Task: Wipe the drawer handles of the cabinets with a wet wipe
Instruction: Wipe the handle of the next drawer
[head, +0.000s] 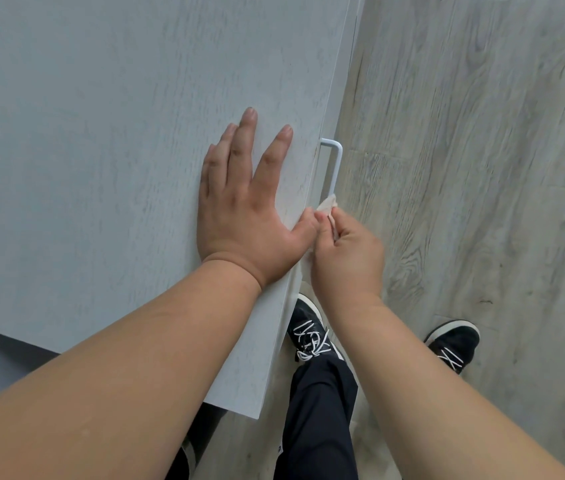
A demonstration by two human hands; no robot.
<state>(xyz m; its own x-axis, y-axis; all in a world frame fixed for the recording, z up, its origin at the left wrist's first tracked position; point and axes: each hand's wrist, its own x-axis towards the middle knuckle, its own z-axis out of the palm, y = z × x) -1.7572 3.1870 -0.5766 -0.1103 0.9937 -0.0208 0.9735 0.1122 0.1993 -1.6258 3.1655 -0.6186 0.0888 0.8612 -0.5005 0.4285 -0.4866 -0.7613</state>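
The grip of the right hand (347,251) is closed on the wet wipe (328,204), with the thumb and fingers pinching it. The wipe is a small, soft, crumpled white cloth. It sits against the near end of the handle (334,164), and the rest of the bar is bare. The handle is a thin, pale, smooth bar with a round bend at its far end, and it sticks out from the front edge of the cabinet (101,133). The left hand (246,209) lies flat on the cabinet top with its grip let go and its fingers straight. Its thumb reaches the edge, just beside the right hand. The cabinet top is wide, flat and light grey, with a faint wood grain and a long straight edge. To the right of the handle is open floor (482,133) made of grey wood-look boards. Two black shoes (309,334) with white laces stand on the floor below the hands.
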